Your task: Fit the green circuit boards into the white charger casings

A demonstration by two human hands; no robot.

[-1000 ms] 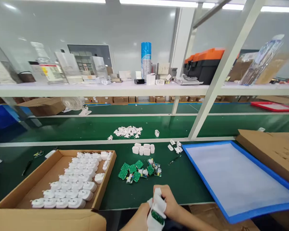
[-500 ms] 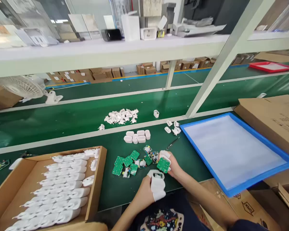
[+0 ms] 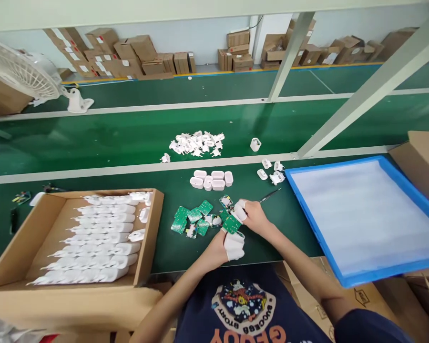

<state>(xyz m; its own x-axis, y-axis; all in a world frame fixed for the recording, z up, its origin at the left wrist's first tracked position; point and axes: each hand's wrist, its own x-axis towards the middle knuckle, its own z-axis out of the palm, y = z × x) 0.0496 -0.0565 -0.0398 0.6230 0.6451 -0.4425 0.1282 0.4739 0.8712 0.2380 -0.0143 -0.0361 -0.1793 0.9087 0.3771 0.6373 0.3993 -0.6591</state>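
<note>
My left hand [image 3: 218, 250], with white covers on some fingers, is closed around a white charger housing [image 3: 235, 236] whose open end faces up. In my right hand [image 3: 252, 215], also with white finger covers, a green circuit board [image 3: 231, 224] is pinched at its edge. The board sits right at the mouth of the housing; whether it touches cannot be made out. Just left of my hands lies a loose group of green circuit boards [image 3: 180, 219], some with parts facing up. White housings [image 3: 218, 184] stand clustered behind them.
A cardboard box [image 3: 156, 221] with rows of white chargers [image 3: 103, 238] is at left. The blue-rimmed tray [image 3: 309, 223] lies at right. White plug pieces [image 3: 197, 143] are heaped beyond the rail. Tweezers [image 3: 270, 195] lie behind my right hand. A slanted post [image 3: 364, 83] rises at right.
My right hand has brought the circuit board down and left to the housing in my left hand. The view has tilted downward, showing more of the shirt and less of the upper shelf.
</note>
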